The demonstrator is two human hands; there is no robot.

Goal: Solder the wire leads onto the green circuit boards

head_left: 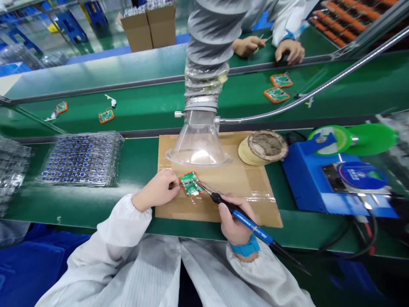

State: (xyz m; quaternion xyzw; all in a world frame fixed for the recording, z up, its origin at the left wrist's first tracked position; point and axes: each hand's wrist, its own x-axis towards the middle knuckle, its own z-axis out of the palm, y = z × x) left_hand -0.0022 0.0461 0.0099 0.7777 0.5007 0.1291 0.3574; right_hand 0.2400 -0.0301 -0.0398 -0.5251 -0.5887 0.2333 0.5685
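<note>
A green circuit board (191, 184) with an orange edge lies on a brown cardboard sheet (211, 211). At the board's left edge, my left hand (159, 188) is closed in a pinch on something dark and thin, too small to name. My right hand (238, 219), with a blue band at the wrist, grips a blue and black soldering iron (246, 220). The iron's metal tip reaches the right part of the board. Above the board hangs a clear funnel-shaped hood (200, 140).
A round yellowish pot (262, 148) and a blue soldering station (306, 179) stand at the right. Stacked clear trays (81, 158) sit at the left. Beyond, boards (106, 116) lie on the green belt (153, 111), and another person's hands (290, 52) show across it.
</note>
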